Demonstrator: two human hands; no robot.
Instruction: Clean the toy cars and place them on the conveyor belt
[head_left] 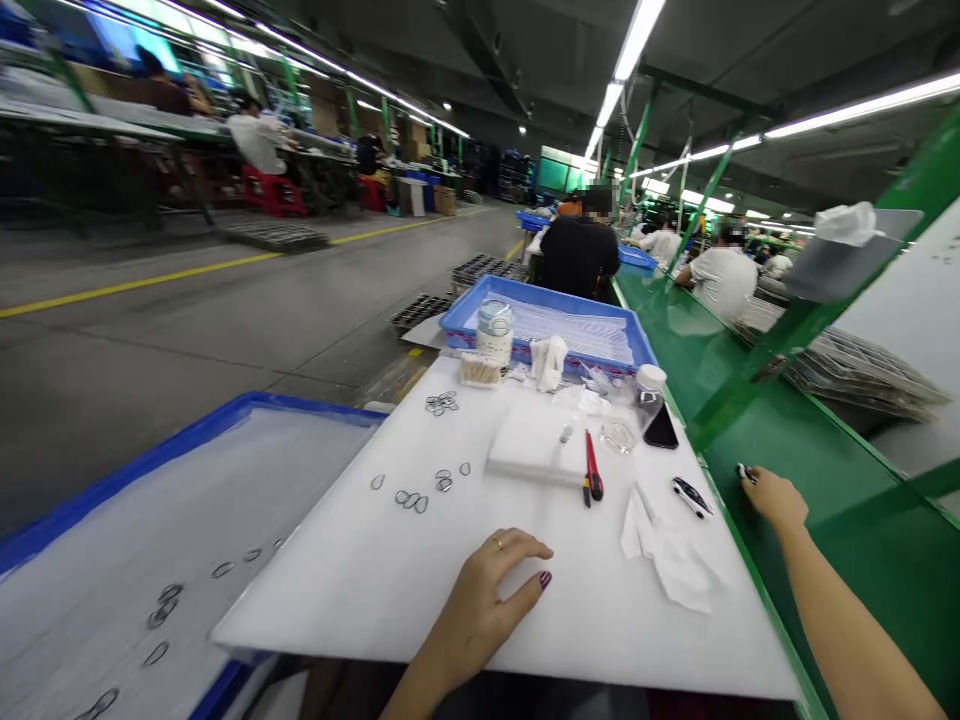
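My left hand (491, 600) hovers over or rests on the front of the white foam-covered table (585, 620), thumb and fingers apart, holding nothing. On the green surface to the right, my right hand (776, 497) grips a small black-and-white object (745, 474) at its fingertips. A similar black-and-white part (691, 496) lies at the table's right side. Thin dark rings (412, 500) are scattered on the left half of the table. A red cutter (592, 468) lies beside a white foam block (536, 445).
A blue tray (555, 360) stands at the table's far end, behind a jar (495, 330) and cotton swabs (480, 370). Another blue-rimmed tray (150, 450) with rings sits at the left. Crumpled tissue (679, 565), a bottle (649, 390) and a phone (661, 428) lie at the right. People sit farther off.
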